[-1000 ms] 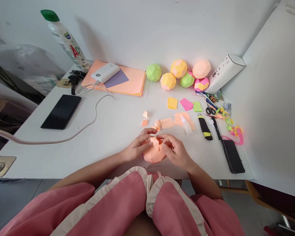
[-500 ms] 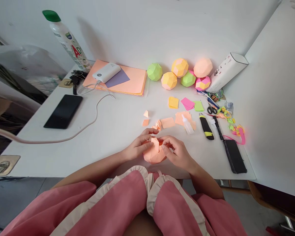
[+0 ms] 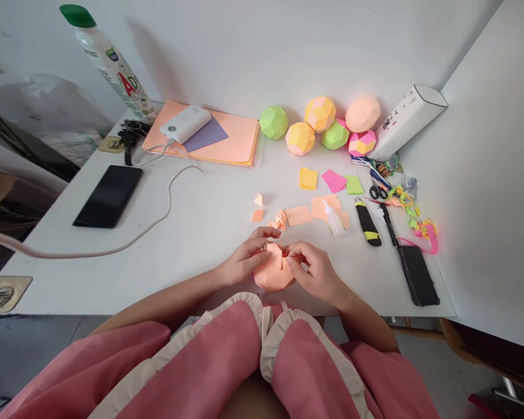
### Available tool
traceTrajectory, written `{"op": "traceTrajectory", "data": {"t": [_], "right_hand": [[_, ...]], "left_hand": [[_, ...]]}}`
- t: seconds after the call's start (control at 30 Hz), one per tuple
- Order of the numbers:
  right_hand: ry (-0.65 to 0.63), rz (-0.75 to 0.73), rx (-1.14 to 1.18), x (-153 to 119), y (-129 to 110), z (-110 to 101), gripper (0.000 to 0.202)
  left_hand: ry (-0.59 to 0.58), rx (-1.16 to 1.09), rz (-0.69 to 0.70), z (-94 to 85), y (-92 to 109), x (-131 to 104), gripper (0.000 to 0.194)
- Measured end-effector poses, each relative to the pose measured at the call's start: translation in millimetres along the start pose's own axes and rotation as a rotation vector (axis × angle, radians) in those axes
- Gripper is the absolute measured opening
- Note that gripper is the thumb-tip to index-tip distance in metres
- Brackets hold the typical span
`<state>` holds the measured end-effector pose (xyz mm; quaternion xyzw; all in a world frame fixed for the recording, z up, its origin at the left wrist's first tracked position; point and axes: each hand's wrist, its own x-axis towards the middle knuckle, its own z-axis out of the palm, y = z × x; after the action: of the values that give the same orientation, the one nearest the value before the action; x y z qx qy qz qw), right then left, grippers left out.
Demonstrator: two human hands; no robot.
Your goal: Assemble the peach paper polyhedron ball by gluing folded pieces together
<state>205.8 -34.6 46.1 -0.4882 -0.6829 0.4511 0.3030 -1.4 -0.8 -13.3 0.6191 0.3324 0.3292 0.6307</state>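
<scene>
A faceted peach paper ball (image 3: pixel 272 276), with a gap and raised flaps at its top, rests at the table's front edge. My left hand (image 3: pixel 248 257) holds its left side, thumb on an upright flap and fingers curved over the far side. On the right, my right hand (image 3: pixel 313 269) pinches the rim of the gap between thumb and fingers. Just beyond the ball lie folded peach paper pieces (image 3: pixel 278 220), a peach paper rectangle (image 3: pixel 298 216) and two small peach scraps (image 3: pixel 257 216). A small clear glue bottle (image 3: pixel 334 220) lies on a stack of peach paper (image 3: pixel 318 208).
Several finished paper balls (image 3: pixel 300 138) line the wall. Yellow, pink and green paper slips (image 3: pixel 334 181) lie before them. To the right are a box cutter (image 3: pixel 367 223), scissors (image 3: pixel 378 192) and a black phone (image 3: pixel 418 276). A white cable (image 3: pixel 113 251) crosses the left side, near another phone (image 3: pixel 108 196).
The camera view has shifted slightly. Both hands keep nearly the same grip on the paper ball.
</scene>
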Motion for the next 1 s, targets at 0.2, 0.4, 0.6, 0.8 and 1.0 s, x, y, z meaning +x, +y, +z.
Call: {"op": "traceTrajectory", "data": {"t": [0.2,0.4,0.6,0.8,1.0], "right_hand": [[-0.006,0.007,-0.015,-0.8,-0.1,0.6,0.010],[-0.009,0.015,-0.033,-0.8,0.9,0.3,0.010],[-0.019,0.043,-0.048,0.3,3.6,-0.2,0.009],[-0.010,0.056,-0.063,1.2,3.2,-0.4,0.009],[-0.006,0.063,-0.056,0.7,4.2,1.1,0.010]], "left_hand": [[-0.004,0.007,0.018,-0.4,2.3,0.5,0.029],[-0.015,-0.008,0.013,-1.0,2.1,1.1,0.031],[-0.035,-0.053,0.019,-1.9,-0.4,0.6,0.030],[-0.046,-0.052,0.042,-2.2,-0.4,1.2,0.031],[-0.051,-0.045,0.043,-2.1,-0.1,2.1,0.029]]}}
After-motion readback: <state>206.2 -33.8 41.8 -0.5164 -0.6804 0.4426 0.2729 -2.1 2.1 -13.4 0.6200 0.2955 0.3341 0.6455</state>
